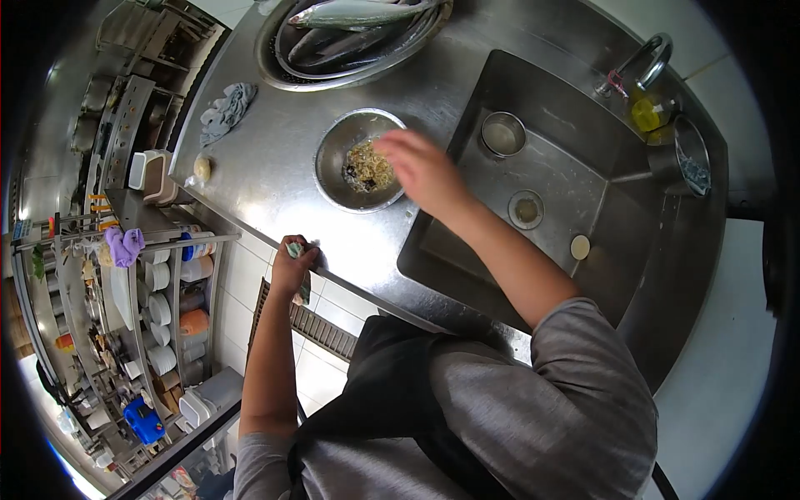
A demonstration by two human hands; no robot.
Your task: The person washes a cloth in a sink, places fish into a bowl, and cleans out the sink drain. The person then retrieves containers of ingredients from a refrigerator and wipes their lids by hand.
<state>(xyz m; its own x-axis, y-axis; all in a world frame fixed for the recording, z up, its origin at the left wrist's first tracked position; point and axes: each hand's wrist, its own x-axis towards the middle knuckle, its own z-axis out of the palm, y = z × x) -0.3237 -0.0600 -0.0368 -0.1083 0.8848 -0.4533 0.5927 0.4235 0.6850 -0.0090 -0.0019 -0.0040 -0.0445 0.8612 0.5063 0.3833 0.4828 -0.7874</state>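
Observation:
My right hand (421, 171) is over the right rim of a round metal bowl (331, 171), its fingers smeared by motion, so I cannot make out whether they hold anything. Inside the bowl lies a loose, yellowish-brown chopped mixture (372, 167) with some dark bits. At the counter's front edge, my left hand (292, 268) is closed around a small, crumpled green-and-white packet (295, 249). Part of it hangs below the fist, and most of it is hidden by the fingers.
Whole fish (358, 14) fill a large metal basin (279, 71) at the back. A grey cloth (227, 112) and a pale round lump (202, 169) lie on the left. The sink (467, 242) holds a small metal cup (503, 133); a faucet (654, 62) stands behind.

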